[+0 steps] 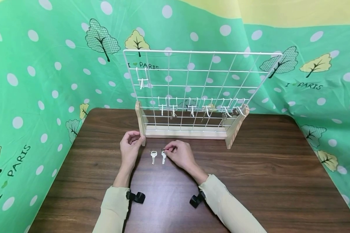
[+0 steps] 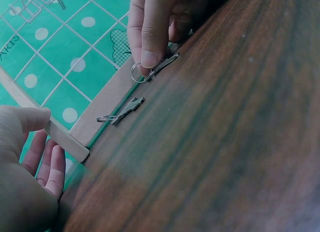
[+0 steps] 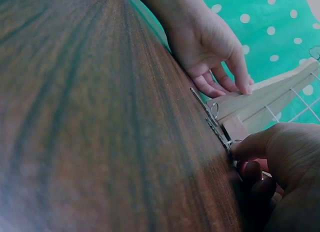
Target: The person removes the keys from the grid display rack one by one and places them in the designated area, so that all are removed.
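Note:
Two silver keys with split rings lie side by side on the table in front of the rack. The left key [image 1: 153,157] is untouched, its ring toward the rack. My right hand [image 1: 180,154] pinches the ring of the right key [image 1: 163,157] between thumb and fingertip, and that key's blade points toward me. My left hand [image 1: 130,146] grips the left wooden leg [image 1: 143,137] of the rack; in the left wrist view the thumb [image 2: 35,118] presses its edge and the other fingers lie beyond it.
Above the wooden base [image 1: 186,133] rises a white wire grid [image 1: 202,70]. Several white hooks [image 1: 192,111] hang along its lower part, some bearing keys [image 1: 224,119] at the right. A lone hook [image 1: 142,83] hangs higher at the left. A green dotted cloth [image 1: 61,42] surrounds the table.

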The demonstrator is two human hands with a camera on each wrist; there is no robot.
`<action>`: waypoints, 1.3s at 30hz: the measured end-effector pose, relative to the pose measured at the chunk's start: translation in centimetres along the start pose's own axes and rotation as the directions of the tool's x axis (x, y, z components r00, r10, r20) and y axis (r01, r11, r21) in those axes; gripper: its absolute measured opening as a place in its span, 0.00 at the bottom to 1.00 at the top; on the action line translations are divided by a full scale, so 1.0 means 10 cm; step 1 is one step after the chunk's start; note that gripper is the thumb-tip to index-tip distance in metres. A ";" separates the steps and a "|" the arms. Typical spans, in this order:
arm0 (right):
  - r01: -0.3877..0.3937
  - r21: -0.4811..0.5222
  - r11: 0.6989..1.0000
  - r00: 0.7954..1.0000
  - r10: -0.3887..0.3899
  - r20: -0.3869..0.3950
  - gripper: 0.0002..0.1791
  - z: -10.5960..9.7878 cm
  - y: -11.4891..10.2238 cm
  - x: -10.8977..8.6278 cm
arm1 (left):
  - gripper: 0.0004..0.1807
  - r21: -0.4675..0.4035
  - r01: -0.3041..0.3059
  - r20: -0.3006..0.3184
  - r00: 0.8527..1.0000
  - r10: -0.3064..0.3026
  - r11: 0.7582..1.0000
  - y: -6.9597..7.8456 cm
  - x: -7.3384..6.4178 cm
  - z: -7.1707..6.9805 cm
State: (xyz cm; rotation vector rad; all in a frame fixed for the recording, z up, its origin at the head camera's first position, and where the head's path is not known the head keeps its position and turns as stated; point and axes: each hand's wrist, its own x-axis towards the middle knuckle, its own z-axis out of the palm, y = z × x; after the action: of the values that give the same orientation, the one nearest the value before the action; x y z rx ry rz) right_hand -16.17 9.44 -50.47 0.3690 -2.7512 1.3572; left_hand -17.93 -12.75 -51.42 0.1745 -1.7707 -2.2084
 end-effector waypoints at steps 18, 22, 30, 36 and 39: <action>-0.019 0.040 0.999 1.000 0.019 0.007 0.03 0.00 0.01 0.01 | 0.14 0.009 -0.004 -0.001 1.000 0.004 1.000 -0.02 0.01 -0.01; -0.032 0.076 0.997 0.999 0.032 0.008 0.03 -0.01 0.02 0.03 | 0.13 0.006 -0.006 -0.002 1.000 0.006 1.000 -0.02 0.01 0.00; -0.046 0.121 0.992 0.999 0.047 -0.005 0.03 -0.03 0.02 0.04 | 0.14 0.009 -0.006 0.000 1.000 0.006 1.000 -0.03 0.01 -0.01; -0.044 0.177 0.983 0.998 0.052 -0.038 0.03 -0.04 -0.02 0.03 | 0.14 0.015 -0.006 -0.002 1.000 0.007 1.000 -0.02 0.01 0.00; -0.035 0.207 0.978 0.996 0.051 -0.072 0.03 -0.05 -0.06 0.03 | 0.14 0.015 -0.005 -0.004 1.000 0.005 1.000 -0.02 0.01 0.00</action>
State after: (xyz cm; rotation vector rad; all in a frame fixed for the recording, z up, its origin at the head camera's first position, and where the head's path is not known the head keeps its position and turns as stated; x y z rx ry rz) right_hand -16.36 9.39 -49.64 0.2605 -2.5786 1.6367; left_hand -18.04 -12.74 -51.60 0.1771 -1.7839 -2.1909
